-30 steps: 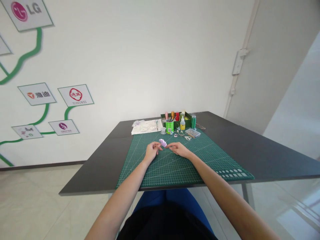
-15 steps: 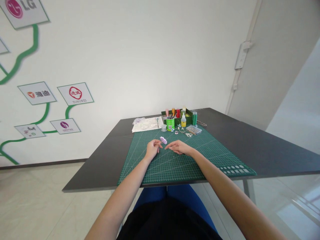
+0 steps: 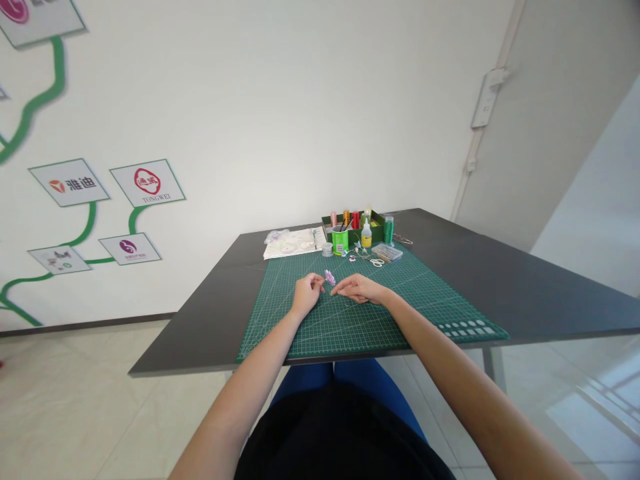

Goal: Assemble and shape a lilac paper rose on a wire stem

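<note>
dark grey table (image 3: 500, 280), green gridded cutting mat (image 3: 380, 320); left hand (image 3: 306, 295) pinches small lilac paper flower (image 3: 329, 277); right hand (image 3: 361, 290) at its 3 o'clock, fingers curled, grip unclear

On the table (image 3: 500, 280) lies a cutting mat (image 3: 400, 313), with a supply tray (image 3: 357, 230) behind it

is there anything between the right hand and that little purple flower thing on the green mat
Nothing visible. The purple flower is pinched in the left hand fingertips, and the right hand fingertips reach to just beside it over bare cutting mat. The green cup and scissors sit farther back, out of the way.
</note>
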Motion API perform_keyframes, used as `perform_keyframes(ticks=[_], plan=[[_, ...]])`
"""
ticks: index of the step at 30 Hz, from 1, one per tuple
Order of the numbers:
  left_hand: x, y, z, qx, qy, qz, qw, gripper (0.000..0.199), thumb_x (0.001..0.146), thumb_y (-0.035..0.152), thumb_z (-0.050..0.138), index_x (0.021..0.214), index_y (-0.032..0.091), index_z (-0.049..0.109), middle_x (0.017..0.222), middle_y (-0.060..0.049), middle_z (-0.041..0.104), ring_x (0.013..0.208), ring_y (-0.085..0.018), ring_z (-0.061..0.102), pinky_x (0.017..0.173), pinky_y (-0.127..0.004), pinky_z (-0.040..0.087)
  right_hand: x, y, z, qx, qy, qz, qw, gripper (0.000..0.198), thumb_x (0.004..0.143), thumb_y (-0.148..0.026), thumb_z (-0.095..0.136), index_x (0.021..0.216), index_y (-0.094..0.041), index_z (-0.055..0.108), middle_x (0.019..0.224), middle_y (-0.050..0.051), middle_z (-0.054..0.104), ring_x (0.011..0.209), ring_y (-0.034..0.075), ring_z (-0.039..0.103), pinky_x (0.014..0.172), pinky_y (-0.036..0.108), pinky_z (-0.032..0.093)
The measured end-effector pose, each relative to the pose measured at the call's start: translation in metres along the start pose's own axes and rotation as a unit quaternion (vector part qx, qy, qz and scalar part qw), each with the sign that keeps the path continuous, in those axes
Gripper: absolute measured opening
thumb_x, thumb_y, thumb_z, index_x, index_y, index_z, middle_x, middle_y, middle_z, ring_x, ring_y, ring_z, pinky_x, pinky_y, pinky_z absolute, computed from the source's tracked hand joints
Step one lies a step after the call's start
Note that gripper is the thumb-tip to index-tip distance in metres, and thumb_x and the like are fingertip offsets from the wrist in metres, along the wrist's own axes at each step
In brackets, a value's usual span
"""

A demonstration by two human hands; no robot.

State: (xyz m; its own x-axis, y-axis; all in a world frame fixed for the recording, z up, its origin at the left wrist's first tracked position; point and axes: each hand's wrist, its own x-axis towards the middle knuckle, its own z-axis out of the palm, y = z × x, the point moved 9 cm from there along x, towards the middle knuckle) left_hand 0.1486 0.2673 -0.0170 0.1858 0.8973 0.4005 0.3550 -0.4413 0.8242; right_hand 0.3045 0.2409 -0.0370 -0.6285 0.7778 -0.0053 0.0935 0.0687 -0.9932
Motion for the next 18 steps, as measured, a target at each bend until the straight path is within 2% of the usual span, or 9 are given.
perform_keyframes(ticks=[5, 9, 18], plan=[[-0.003, 0.008, 0.004, 0.036, -0.017, 0.023, 0.999, 0.012, 0.093, 0.015, 0.065, 0.085, 0.019, 0.073, 0.066, 0.000, 0.074, 0.061, -0.017, 0.069, 0.072, -0.029, 0.052, -0.002, -0.003, 0.002, 0.029, -0.013, -0.001, 1.000, 0.042, 0.080, -0.038, 0.082, 0.107, -0.007, 0.081, 0.044, -0.009, 0.046, 0.038, 0.005, 0.028, 0.038, 0.019, 0.017], [-0.004, 0.010, 0.004, 0.059, -0.022, 0.035, 0.997, 0.013, 0.095, 0.015, 0.066, 0.085, 0.020, 0.074, 0.066, 0.000, 0.073, 0.061, -0.017, 0.067, 0.073, -0.029, 0.050, -0.003, -0.004, 0.002, 0.048, -0.020, -0.014, 0.999, 0.037, 0.079, -0.041, 0.083, 0.095, -0.008, 0.081, 0.045, -0.006, 0.050, 0.039, 0.006, 0.034, 0.039, 0.021, 0.020], [-0.004, 0.013, 0.010, 0.085, -0.062, 0.058, 0.993, 0.015, 0.095, 0.013, 0.065, 0.086, 0.019, 0.075, 0.068, 0.000, 0.075, 0.062, -0.016, 0.067, 0.072, -0.027, 0.049, -0.002, -0.009, 0.000, 0.088, -0.013, -0.051, 0.995, 0.042, 0.082, -0.048, 0.085, 0.097, -0.009, 0.078, 0.043, -0.014, 0.032, 0.042, 0.005, 0.020, 0.044, 0.022, 0.015]])
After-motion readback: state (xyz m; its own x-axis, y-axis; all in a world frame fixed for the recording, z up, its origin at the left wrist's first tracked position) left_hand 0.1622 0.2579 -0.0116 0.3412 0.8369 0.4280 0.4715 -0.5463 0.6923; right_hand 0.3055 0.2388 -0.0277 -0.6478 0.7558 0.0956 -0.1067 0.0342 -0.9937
